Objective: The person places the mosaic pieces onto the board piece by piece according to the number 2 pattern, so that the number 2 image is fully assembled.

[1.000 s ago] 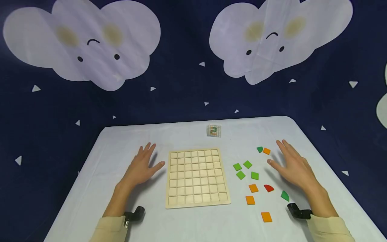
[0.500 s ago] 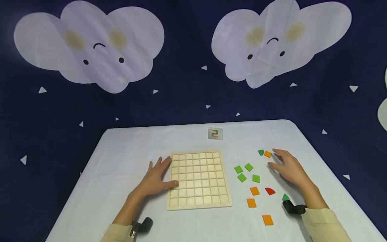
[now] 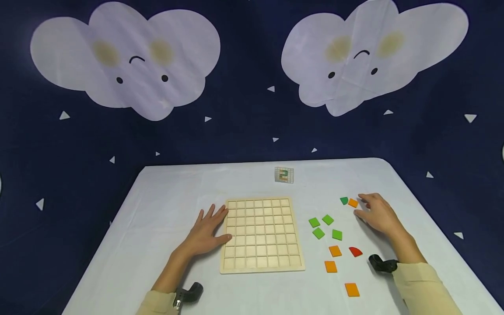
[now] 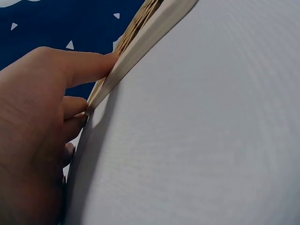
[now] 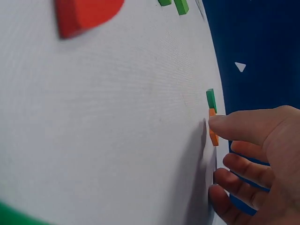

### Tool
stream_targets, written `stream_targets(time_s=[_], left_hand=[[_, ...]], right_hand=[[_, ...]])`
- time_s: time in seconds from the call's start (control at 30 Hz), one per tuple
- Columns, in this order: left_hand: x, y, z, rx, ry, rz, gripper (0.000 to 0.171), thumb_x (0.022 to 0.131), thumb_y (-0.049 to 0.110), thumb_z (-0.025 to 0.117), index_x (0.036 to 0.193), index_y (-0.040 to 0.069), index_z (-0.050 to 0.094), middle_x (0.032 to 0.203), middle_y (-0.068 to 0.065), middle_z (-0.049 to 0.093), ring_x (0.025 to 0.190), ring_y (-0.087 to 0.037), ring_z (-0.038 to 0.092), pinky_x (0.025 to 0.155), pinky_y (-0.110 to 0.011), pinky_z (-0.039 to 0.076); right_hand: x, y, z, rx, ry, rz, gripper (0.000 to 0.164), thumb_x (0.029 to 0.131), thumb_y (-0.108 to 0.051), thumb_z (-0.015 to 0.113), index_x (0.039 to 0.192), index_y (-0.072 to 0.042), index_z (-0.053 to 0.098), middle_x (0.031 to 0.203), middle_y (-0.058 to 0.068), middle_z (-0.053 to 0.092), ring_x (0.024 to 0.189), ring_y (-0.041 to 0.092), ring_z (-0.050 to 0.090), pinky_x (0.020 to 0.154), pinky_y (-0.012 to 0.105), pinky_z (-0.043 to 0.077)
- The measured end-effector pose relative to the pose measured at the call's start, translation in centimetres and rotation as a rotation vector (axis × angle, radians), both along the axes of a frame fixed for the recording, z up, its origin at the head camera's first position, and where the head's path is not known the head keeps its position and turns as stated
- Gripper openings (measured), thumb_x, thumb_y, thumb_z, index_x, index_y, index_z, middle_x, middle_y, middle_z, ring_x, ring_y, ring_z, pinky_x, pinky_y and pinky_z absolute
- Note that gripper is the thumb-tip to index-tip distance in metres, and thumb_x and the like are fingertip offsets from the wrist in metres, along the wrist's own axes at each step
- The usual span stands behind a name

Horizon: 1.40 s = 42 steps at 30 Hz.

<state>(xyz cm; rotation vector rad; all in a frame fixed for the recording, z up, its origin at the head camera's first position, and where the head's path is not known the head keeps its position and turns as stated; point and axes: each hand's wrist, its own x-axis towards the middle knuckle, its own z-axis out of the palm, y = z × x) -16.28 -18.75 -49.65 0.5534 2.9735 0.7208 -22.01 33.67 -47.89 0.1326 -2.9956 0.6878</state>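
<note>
My left hand rests on the left rim of a pale wooden grid board. Its thumb and fingertips touch the rim, the fingers fairly straight; the left wrist view shows this contact along the board edge. My right hand hovers just right of an orange square tile, thumb and fingers apart and slightly bent, holding nothing. In the right wrist view the thumb partly overlaps that tile. A dark green quarter-round tile lies beside the orange one.
Several light green square tiles lie right of the board. Nearer are orange squares and a red quarter-round tile. A green piece shows at the right wrist view's corner. A small patterned card lies behind the board.
My left hand has moved right from the bare tabletop onto the board's rim. My right hand's fingers have drawn in and come nearer the orange tile. The head view has shifted slightly.
</note>
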Motion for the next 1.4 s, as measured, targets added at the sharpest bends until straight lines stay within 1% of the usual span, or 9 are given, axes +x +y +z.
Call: stream_targets(time_s=[0.1, 0.27, 0.43, 0.53, 0.63, 0.87, 1.17, 1.27, 1.4], left_hand=[[0.13, 0.1, 0.07, -0.001, -0.004, 0.013, 0.08, 0.084, 0.046, 0.064, 0.149, 0.009, 0.035, 0.156, -0.003, 0.027, 0.145, -0.027, 0.009, 0.115, -0.05, -0.002], [0.14, 0.11, -0.11, -0.004, 0.01, 0.009, 0.079, 0.084, 0.046, 0.064, 0.149, 0.009, 0.036, 0.155, -0.003, 0.028, 0.145, -0.029, 0.01, 0.115, -0.051, 0.0], [0.06, 0.08, -0.08, -0.007, 0.002, 0.016, 0.08, 0.085, 0.046, 0.063, 0.15, 0.01, 0.034, 0.155, -0.002, 0.027, 0.145, -0.027, 0.009, 0.115, -0.049, -0.001], [-0.01, 0.06, -0.04, -0.017, -0.013, 0.021, 0.08, 0.085, 0.048, 0.062, 0.15, 0.011, 0.033, 0.156, 0.0, 0.025, 0.145, -0.025, 0.007, 0.115, -0.048, -0.002], [-0.01, 0.01, -0.1, -0.024, -0.024, 0.02, 0.081, 0.085, 0.049, 0.061, 0.151, 0.012, 0.032, 0.156, 0.0, 0.024, 0.145, -0.025, 0.007, 0.115, -0.048, -0.002], [0.07, -0.08, -0.11, -0.018, -0.006, 0.017, 0.08, 0.085, 0.048, 0.061, 0.15, 0.012, 0.033, 0.155, -0.001, 0.026, 0.145, -0.025, 0.008, 0.115, -0.049, -0.002], [0.02, -0.01, 0.02, -0.02, -0.003, 0.007, 0.078, 0.085, 0.047, 0.061, 0.15, 0.011, 0.034, 0.154, -0.002, 0.028, 0.145, -0.026, 0.009, 0.115, -0.049, 0.0], [0.0, -0.07, -0.02, -0.024, -0.003, 0.004, 0.078, 0.086, 0.047, 0.061, 0.15, 0.011, 0.034, 0.155, -0.001, 0.027, 0.145, -0.025, 0.008, 0.115, -0.049, -0.001], [-0.01, -0.13, -0.08, -0.02, -0.002, 0.003, 0.078, 0.086, 0.046, 0.061, 0.15, 0.01, 0.034, 0.155, -0.001, 0.027, 0.145, -0.024, 0.008, 0.115, -0.049, -0.001]], right_hand=[[-0.24, 0.06, -0.3, -0.01, 0.018, 0.002, 0.056, 0.085, -0.015, 0.07, 0.13, 0.011, 0.051, 0.12, 0.03, 0.049, 0.097, 0.04, 0.052, 0.082, 0.057, 0.043], [-0.43, 0.01, -0.67, -0.021, 0.028, 0.003, 0.047, 0.086, -0.012, 0.068, 0.127, 0.008, 0.056, 0.117, 0.028, 0.053, 0.095, 0.038, 0.052, 0.081, 0.056, 0.043], [-0.56, -0.11, -0.73, -0.028, 0.06, 0.015, 0.035, 0.085, -0.008, 0.066, 0.117, 0.007, 0.063, 0.111, 0.025, 0.057, 0.092, 0.037, 0.052, 0.078, 0.054, 0.044], [-0.55, -0.11, -0.57, -0.031, 0.085, 0.026, 0.031, 0.085, -0.007, 0.066, 0.113, 0.007, 0.066, 0.108, 0.025, 0.058, 0.091, 0.037, 0.053, 0.077, 0.054, 0.044], [-0.51, -0.12, -0.54, -0.034, 0.097, 0.03, 0.03, 0.084, -0.007, 0.066, 0.111, 0.007, 0.067, 0.106, 0.025, 0.06, 0.092, 0.037, 0.055, 0.078, 0.054, 0.044], [-0.5, -0.27, -0.68, -0.043, 0.101, 0.018, 0.029, 0.084, -0.006, 0.065, 0.111, 0.005, 0.067, 0.104, 0.023, 0.062, 0.088, 0.034, 0.057, 0.076, 0.053, 0.046], [-0.37, 0.02, -0.99, -0.046, 0.097, 0.014, 0.03, 0.084, -0.009, 0.067, 0.111, 0.004, 0.068, 0.102, 0.022, 0.062, 0.088, 0.034, 0.057, 0.076, 0.053, 0.046], [-0.31, -0.04, -1.03, -0.053, 0.095, 0.022, 0.03, 0.084, -0.009, 0.067, 0.112, 0.003, 0.068, 0.103, 0.022, 0.062, 0.086, 0.033, 0.056, 0.074, 0.051, 0.046], [-0.19, -0.45, -0.93, -0.07, 0.089, 0.042, 0.03, 0.085, -0.009, 0.068, 0.112, 0.003, 0.068, 0.103, 0.021, 0.062, 0.083, 0.03, 0.054, 0.071, 0.046, 0.046]])
